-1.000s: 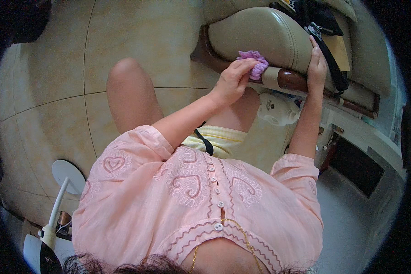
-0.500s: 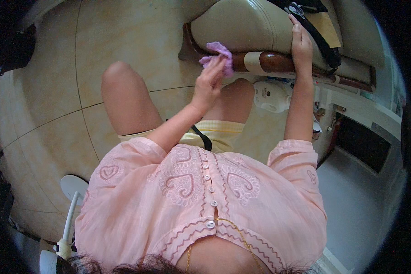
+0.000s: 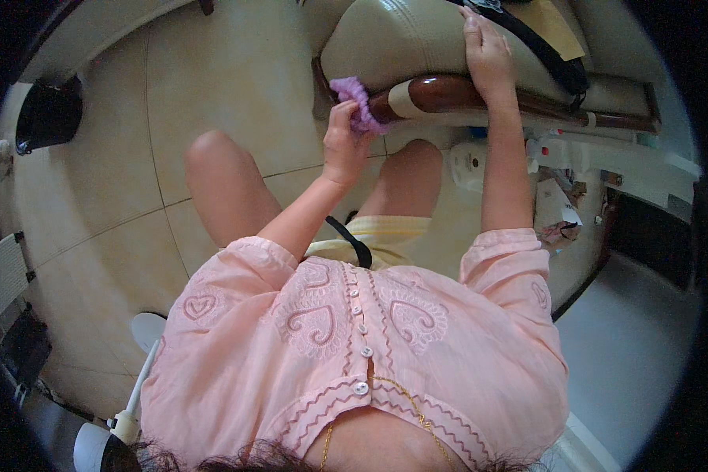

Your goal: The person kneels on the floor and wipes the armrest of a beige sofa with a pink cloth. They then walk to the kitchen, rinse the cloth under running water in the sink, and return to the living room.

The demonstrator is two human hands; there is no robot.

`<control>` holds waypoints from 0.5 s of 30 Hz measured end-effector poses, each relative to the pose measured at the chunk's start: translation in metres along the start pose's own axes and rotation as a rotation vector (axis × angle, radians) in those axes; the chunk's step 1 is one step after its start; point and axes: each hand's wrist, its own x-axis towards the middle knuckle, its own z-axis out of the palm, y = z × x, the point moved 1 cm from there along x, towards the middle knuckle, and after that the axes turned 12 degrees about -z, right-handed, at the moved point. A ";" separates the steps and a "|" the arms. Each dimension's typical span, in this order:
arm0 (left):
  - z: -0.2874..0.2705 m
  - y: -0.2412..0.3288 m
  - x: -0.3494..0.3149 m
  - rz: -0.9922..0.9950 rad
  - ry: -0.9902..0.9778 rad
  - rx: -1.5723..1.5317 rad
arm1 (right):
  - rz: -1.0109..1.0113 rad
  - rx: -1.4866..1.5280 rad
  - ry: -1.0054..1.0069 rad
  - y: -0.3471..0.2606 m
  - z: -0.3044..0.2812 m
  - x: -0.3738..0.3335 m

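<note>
My left hand (image 3: 344, 149) is closed on a crumpled purple cloth (image 3: 359, 101). The cloth lies against the left end of the dark, glossy wooden trim (image 3: 445, 93) that runs along the front of a beige padded seat (image 3: 377, 39). Part of that wood is hidden under the cloth and fingers. My right hand (image 3: 489, 59) lies flat on the padding above the trim, fingers stretched out, holding nothing. A pale band (image 3: 403, 101) crosses the wood between my two hands.
A white plastic jug (image 3: 467, 167) stands on the tiled floor beside my right forearm. Papers and small items (image 3: 557, 206) lie farther right. A black bin (image 3: 51, 114) stands far left, and a white fan-like stand (image 3: 138, 385) is near my left side. A black strap (image 3: 554, 71) lies on the seat.
The view has shifted, bringing more of the black bin into sight. My left hand now bends its fingers round the cloth at the trim. My right hand stays on the padding.
</note>
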 end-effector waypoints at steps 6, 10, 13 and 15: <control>-0.010 0.006 0.003 0.093 -0.004 0.169 | -0.003 -0.023 0.054 0.005 0.010 -0.001; -0.011 0.064 0.012 0.253 0.036 0.169 | 0.025 -0.035 0.059 -0.001 0.009 -0.002; -0.010 0.066 0.012 0.183 -0.004 0.098 | 0.038 -0.042 0.074 -0.005 0.011 -0.002; -0.010 0.062 0.010 0.190 -0.010 0.103 | 0.036 -0.037 0.083 -0.005 0.012 -0.004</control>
